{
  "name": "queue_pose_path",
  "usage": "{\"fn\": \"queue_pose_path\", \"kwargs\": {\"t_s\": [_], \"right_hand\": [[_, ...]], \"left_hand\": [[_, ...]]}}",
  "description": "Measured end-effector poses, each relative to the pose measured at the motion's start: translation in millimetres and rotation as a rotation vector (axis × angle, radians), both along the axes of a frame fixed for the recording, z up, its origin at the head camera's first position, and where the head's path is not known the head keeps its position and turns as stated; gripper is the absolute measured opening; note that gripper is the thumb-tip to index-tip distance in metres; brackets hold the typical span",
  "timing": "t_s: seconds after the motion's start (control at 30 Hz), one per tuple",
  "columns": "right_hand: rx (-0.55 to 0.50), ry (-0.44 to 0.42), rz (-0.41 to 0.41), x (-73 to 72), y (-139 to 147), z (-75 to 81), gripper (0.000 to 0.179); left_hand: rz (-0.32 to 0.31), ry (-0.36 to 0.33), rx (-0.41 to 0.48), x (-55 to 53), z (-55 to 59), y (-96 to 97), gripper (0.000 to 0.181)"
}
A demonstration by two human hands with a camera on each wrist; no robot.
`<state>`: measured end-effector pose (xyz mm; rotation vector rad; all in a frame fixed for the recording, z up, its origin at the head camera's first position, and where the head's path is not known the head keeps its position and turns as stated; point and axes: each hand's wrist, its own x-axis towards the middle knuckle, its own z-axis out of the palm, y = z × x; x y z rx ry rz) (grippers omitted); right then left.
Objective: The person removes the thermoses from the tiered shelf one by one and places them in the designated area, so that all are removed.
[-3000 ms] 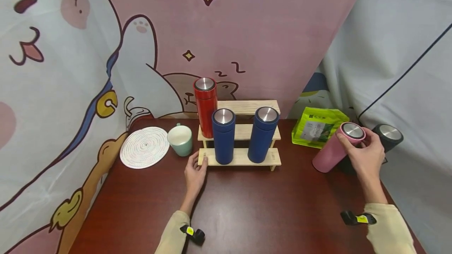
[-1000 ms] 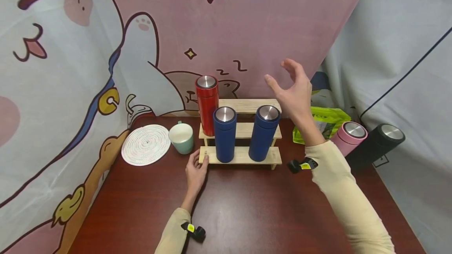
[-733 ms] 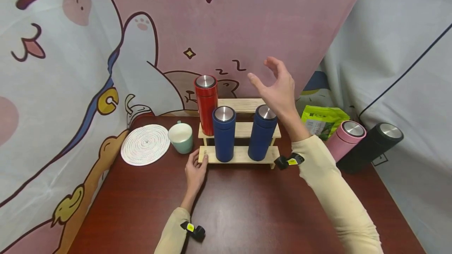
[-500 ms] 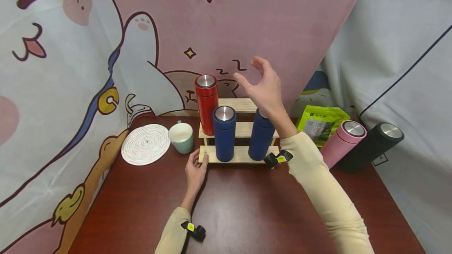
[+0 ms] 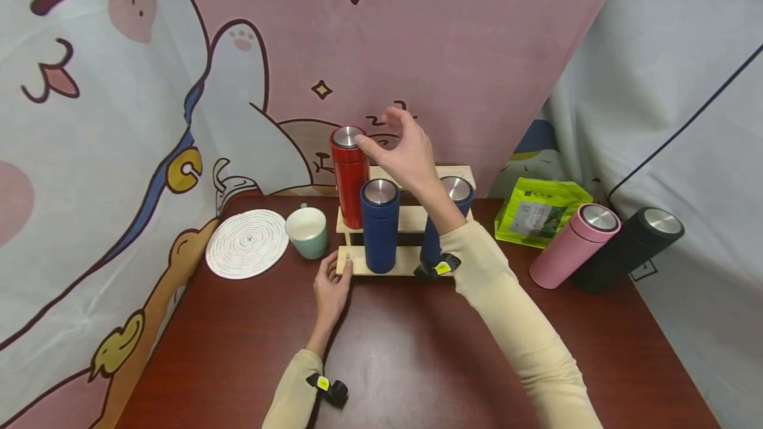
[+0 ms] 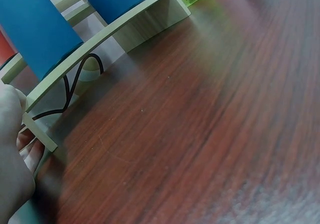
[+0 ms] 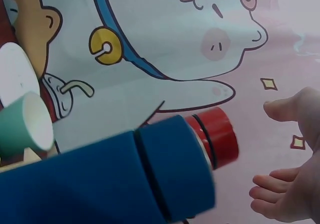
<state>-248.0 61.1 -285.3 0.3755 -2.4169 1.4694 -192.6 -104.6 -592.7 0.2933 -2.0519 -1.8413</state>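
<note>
My left hand [image 5: 330,290] grips the left end of the lowest step of a wooden tiered rack [image 5: 408,260]; the left wrist view has fingers curled under its edge. My right hand [image 5: 411,157] is in the air above the rack, thumb and fingers spread apart, holding nothing. Its thumb tip overlaps the lid of a red thermos [image 5: 352,190] on the middle step in the head view. Two blue thermoses stand on the lowest step: the left blue thermos [image 5: 379,237] shows fully, while the right blue thermos [image 5: 457,190] is partly behind my right forearm.
Left of the rack are a mint-green mug [image 5: 306,237] and a round white woven mat [image 5: 246,247]. On the right stand a green packet [image 5: 533,210], a pink thermos [image 5: 563,250] and a black thermos [image 5: 605,260]. Printed cloth hangs behind the table [image 5: 381,349].
My right hand let go of the pink thermos at the right, rose and moved left over the rack to the red thermos. My left hand stays on the rack.
</note>
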Motion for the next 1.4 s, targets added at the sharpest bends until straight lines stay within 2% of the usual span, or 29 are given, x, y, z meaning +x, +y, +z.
{"fn": "queue_pose_path", "kwargs": {"t_s": [0.23,0.43,0.67,0.87,1.07,1.1,1.3,1.33,1.4], "right_hand": [[0.007,-0.087,0.033,-7.2,-15.5,-7.1,0.077],[0.032,-0.101,0.047,-11.9,-23.3,-11.2,0.08],[0.07,-0.091,0.084,-15.1,-28.5,-15.1,0.078],[0.087,-0.06,0.067,-17.3,-26.5,-17.8,0.073],[0.053,-0.054,0.034,-17.1,-21.7,-21.2,0.07],[0.044,-0.054,0.027,-16.7,-21.0,-21.5,0.07],[0.014,-0.054,-0.003,-17.1,-16.3,-22.9,0.07],[0.013,-0.052,-0.006,-17.4,-15.4,-22.9,0.07],[0.013,-0.047,-0.013,-17.5,-13.0,-22.0,0.07]], "left_hand": [[-0.012,-0.001,0.023,1.2,5.0,-0.1,0.044],[-0.039,-0.003,0.021,0.5,7.7,-0.1,0.046],[-0.012,0.005,0.027,1.2,2.7,-2.3,0.044],[-0.015,-0.001,0.019,-0.1,0.9,-1.9,0.042],[-0.022,-0.008,0.023,-0.4,0.4,1.0,0.042],[-0.026,-0.006,0.026,1.3,4.9,1.6,0.042],[-0.02,-0.009,0.001,1.9,5.2,0.1,0.042],[-0.014,-0.009,-0.002,0.0,0.4,-0.6,0.042],[-0.012,-0.006,-0.004,-0.1,0.6,-1.3,0.042]]}}
